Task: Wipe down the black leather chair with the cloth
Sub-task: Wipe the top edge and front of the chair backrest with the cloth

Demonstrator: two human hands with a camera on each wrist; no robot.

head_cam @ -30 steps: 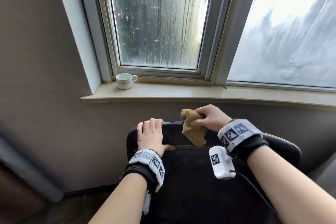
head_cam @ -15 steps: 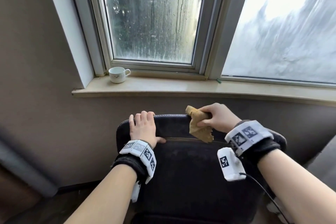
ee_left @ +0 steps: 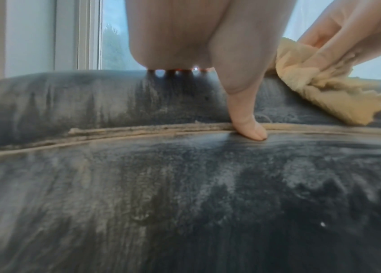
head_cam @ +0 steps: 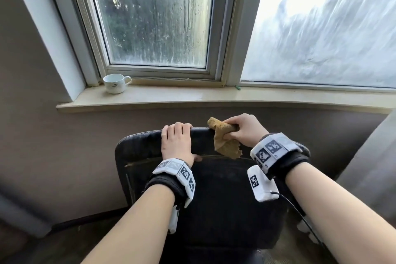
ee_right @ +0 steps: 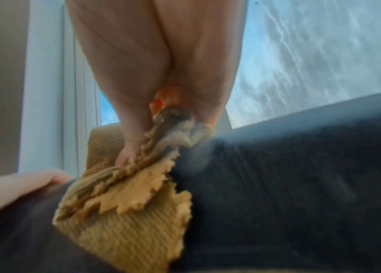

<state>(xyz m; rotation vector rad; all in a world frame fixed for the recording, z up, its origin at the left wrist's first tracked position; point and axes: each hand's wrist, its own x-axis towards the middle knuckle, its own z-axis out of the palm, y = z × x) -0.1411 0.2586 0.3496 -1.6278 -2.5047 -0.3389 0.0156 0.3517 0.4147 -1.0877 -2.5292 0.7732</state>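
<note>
The black leather chair [head_cam: 214, 195] faces me with its backrest below the window; dusty streaks cover its leather [ee_left: 185, 184]. My left hand [head_cam: 176, 142] grips the top edge of the backrest, fingers hooked over it and the thumb [ee_left: 250, 127] pressed on the tan seam. My right hand [head_cam: 244, 130] holds a bunched mustard-yellow cloth [head_cam: 224, 141] against the top edge, just right of the left hand. The cloth [ee_right: 126, 212] hangs down the front of the backrest [ee_right: 301, 184]; it also shows as the cloth [ee_left: 325, 96] in the left wrist view.
A white cup [head_cam: 115, 83] stands on the windowsill [head_cam: 214, 97] at the left. The wall lies right behind the chair. A grey upholstered edge [head_cam: 372, 173] is at the right. Dark floor [head_cam: 70, 242] shows at lower left.
The view has shifted, so the chair and sill sit further right in the picture. Both hands stay on the backrest's top edge; the cloth has slid a little along it.
</note>
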